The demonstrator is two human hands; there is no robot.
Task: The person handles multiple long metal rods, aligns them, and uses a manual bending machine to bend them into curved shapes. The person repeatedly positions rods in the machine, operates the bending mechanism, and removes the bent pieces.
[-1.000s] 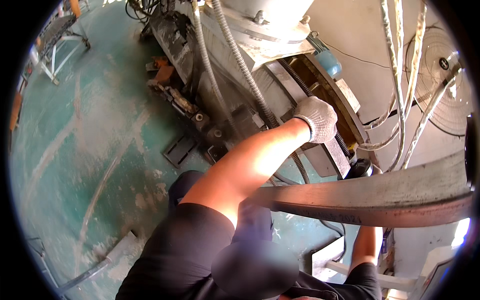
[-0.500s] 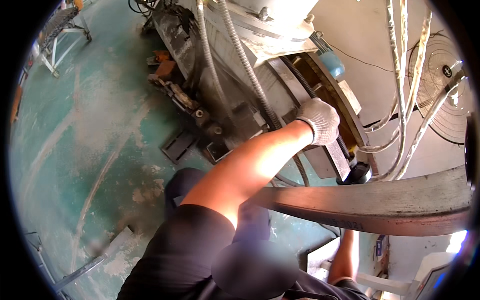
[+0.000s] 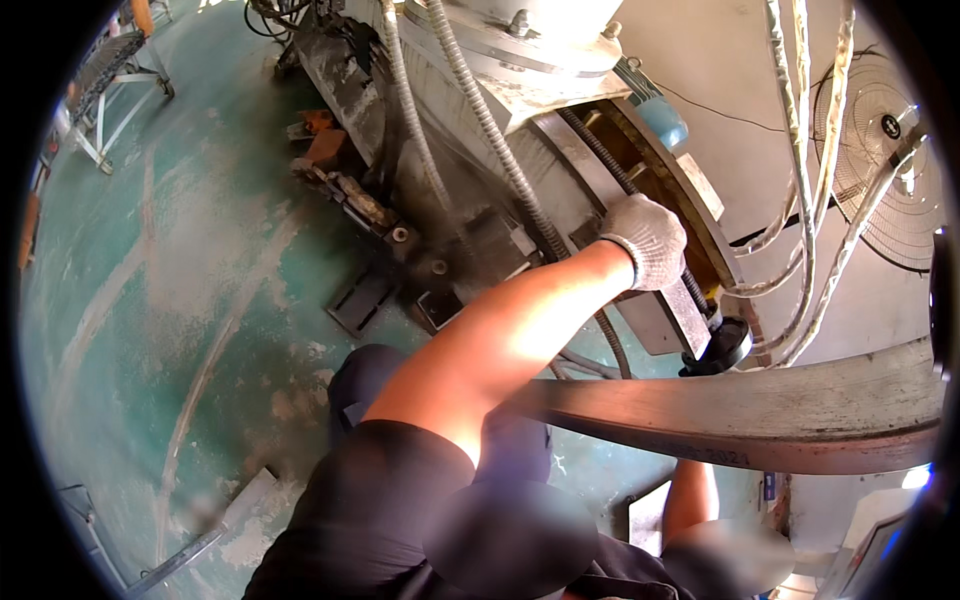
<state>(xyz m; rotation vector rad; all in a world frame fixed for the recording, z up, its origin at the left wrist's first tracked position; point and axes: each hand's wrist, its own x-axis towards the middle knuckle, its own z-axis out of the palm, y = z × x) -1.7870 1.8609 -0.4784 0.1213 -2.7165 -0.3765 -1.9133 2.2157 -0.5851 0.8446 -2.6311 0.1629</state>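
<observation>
My left hand, in a light knitted glove, lies over the edge of a large machine. Its fingers are curled, and what they close on is hidden beneath the hand. A dark threaded rod runs along the machine's curved side and passes under the glove. It leads down to a black round handwheel. Of my right arm, only the forearm shows below a thick curved metal beam. The beam covers the right hand.
Ribbed metal hoses run down the machine front. A blue motor sits behind it. Wrapped cables hang at the right before a caged fan. Metal blocks lie left of my arm; a wheeled frame stands far left.
The whole view has shifted slightly. My left hand stays curled at the same spot on the machine, and the beam has not visibly moved.
</observation>
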